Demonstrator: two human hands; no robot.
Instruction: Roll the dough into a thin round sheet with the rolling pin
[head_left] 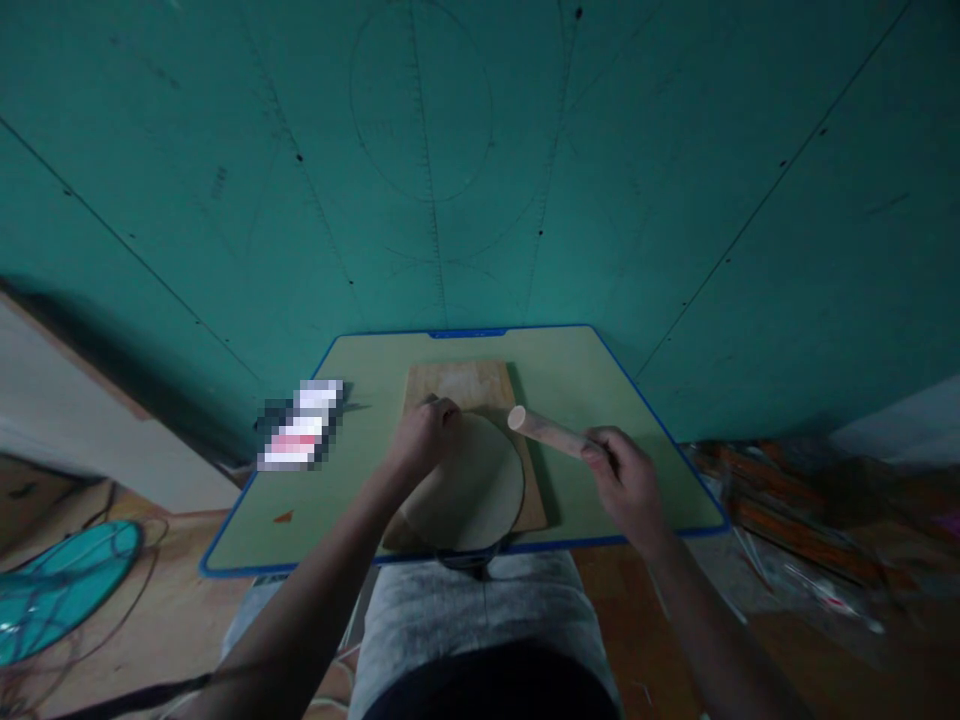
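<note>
A thin round sheet of rolled dough (476, 490) lies on a wooden cutting board (431, 380), its near edge reaching about the table's front. My left hand (426, 438) is closed in a fist over the dough's far left edge; whatever its fingers hold, if anything, is hidden. To the right of the board, my right hand (624, 485) grips one end of a wooden rolling pin (555, 434). The pin is raised off the dough, and its free end points left toward the sheet.
The board rests on a small blue-edged folding table (615, 390) against a green wall (480, 200). A pixelated item, perhaps a phone (304, 425), stands at the table's left. On the floor are a round teal object (67, 590) at left and blurred clutter (795, 530) at right.
</note>
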